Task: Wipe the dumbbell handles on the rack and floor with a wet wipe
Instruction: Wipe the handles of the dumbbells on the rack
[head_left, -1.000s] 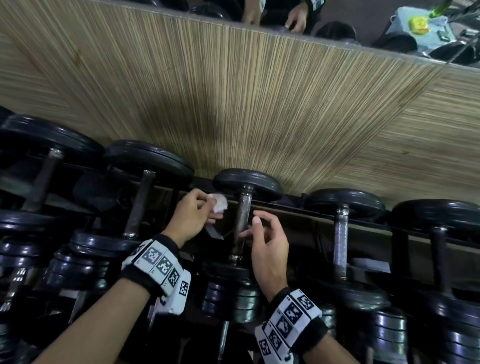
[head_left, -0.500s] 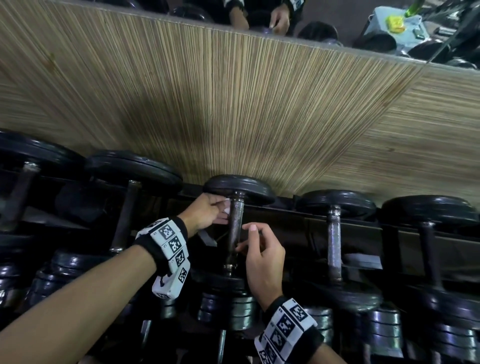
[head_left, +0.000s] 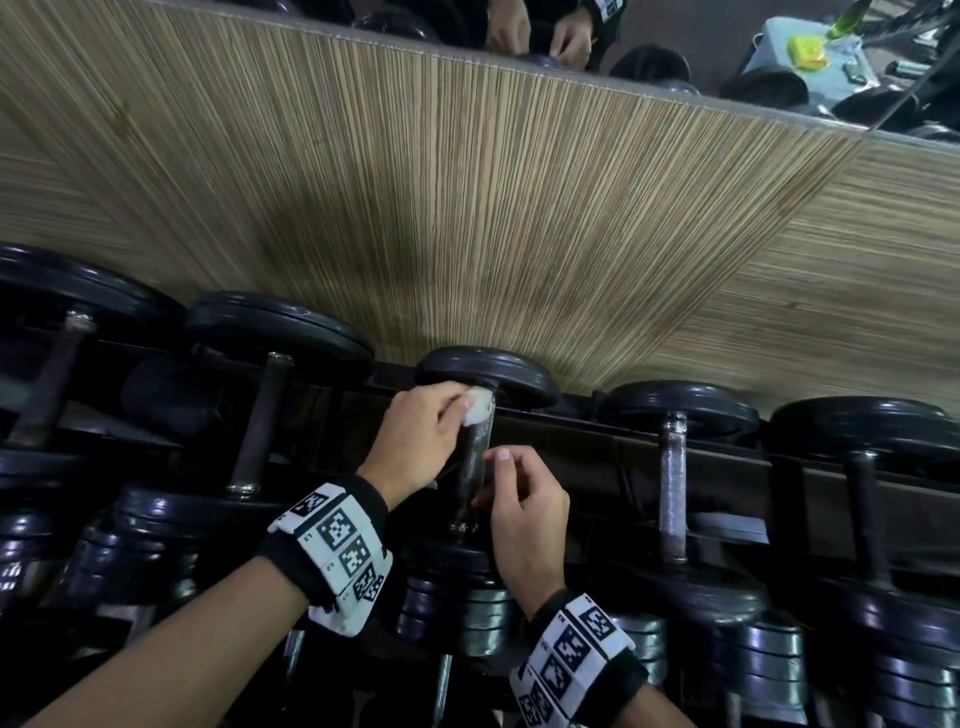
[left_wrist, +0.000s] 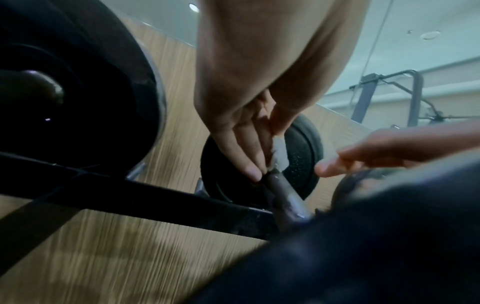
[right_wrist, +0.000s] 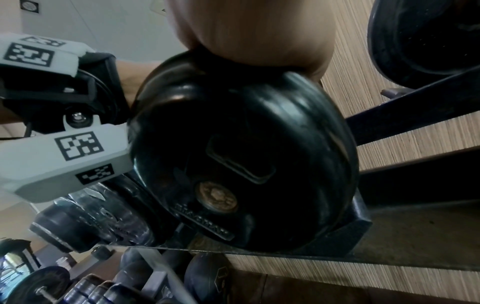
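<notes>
Pinching a wet wipe (head_left: 478, 408) on the wallward-pointing dumbbell handle (head_left: 475, 467), left hand (head_left: 415, 441); right hand (head_left: 524, 512) loose.

A row of dumbbells lies across the rack (head_left: 613, 441), handles pointing from 6 to 12 o'clock, with the floor (head_left: 467, 208) beyond at 12. On the centre dumbbell's handle (head_left: 475, 467), the left hand (head_left: 421, 441) sits at 9 o'clock pressing the wipe (head_left: 479, 408) at its far end; the right hand (head_left: 524, 504) sits at 3 o'clock, nearer. Another dumbbell handle (head_left: 672, 488) lies further toward 3 o'clock.
</notes>
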